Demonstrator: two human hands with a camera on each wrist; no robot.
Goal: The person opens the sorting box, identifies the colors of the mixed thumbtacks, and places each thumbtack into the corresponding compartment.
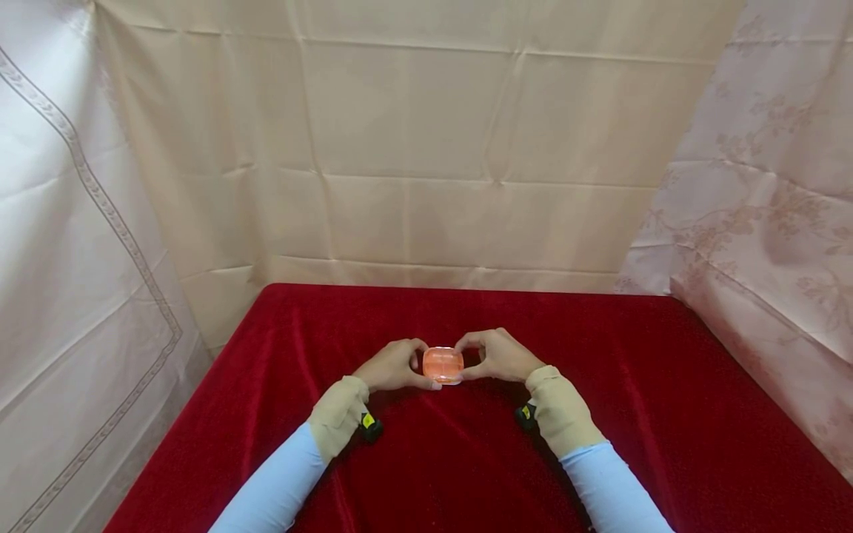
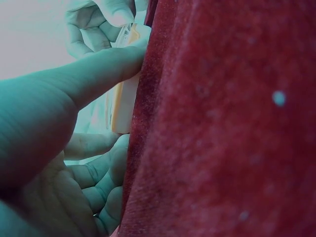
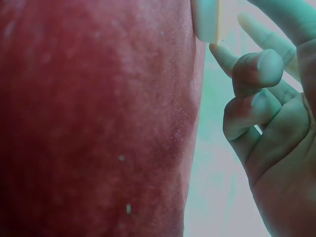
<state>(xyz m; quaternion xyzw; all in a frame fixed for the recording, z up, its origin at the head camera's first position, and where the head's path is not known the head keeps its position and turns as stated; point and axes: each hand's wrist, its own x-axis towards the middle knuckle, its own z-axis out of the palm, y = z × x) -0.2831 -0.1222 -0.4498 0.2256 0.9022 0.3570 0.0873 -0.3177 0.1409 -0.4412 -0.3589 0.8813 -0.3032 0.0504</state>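
A small rounded-square orange case with a shiny clear top sits on the red cloth at the middle of the table. My left hand grips its left side, thumb at the near edge and a finger at the far edge. From the other side, my right hand pinches the case between thumb and index finger. In the left wrist view, the case shows a pale base, an orange rim and a clear upper part. Only a corner of the case appears in the right wrist view. What it contains cannot be made out.
Red velvety cloth covers the table, with light creases. A creased beige curtain hangs behind it. Pale curtains stand at the left and right. Both forearms have light blue sleeves, beige wrist covers and small black wrist devices.
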